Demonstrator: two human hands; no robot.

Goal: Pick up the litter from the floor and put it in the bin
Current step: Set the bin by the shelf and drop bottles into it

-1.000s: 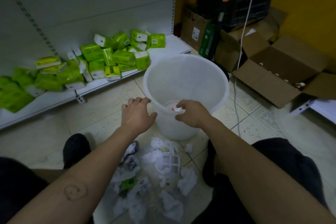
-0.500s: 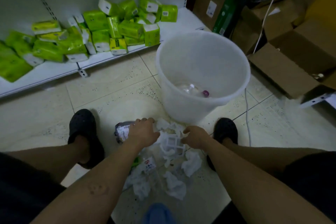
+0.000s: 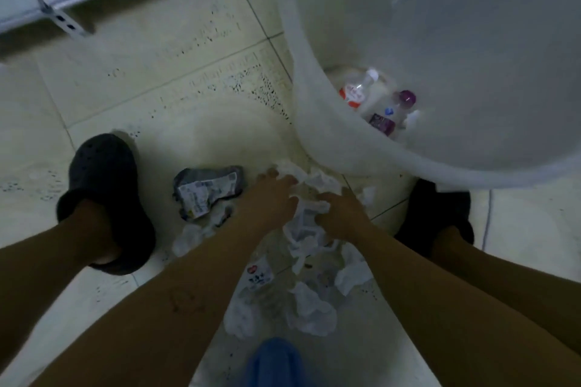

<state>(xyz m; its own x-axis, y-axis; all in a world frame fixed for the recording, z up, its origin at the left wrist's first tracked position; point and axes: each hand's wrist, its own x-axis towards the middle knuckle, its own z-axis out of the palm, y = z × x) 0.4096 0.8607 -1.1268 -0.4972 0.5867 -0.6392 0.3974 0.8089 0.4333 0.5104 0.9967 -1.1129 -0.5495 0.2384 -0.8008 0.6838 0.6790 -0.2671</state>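
A heap of crumpled white paper litter (image 3: 309,302) lies on the tiled floor between my feet. My left hand (image 3: 270,198) and my right hand (image 3: 341,214) both press down into the top of the heap, fingers curled around a wad of white paper (image 3: 306,217) between them. A crushed grey wrapper (image 3: 204,192) lies just left of my left hand. The white plastic bin (image 3: 320,122) stands right behind the heap, with empty plastic bottles (image 3: 377,104) at its bottom.
My black clogs stand left (image 3: 103,185) and right (image 3: 440,214) of the heap. A low white shelf edge (image 3: 63,3) runs along the top left. A blurred blue object (image 3: 273,361) hangs at the bottom middle.
Both hands came down from the bin's rim to the litter heap, and my head dropped closer to the floor. The hands now close on the paper.
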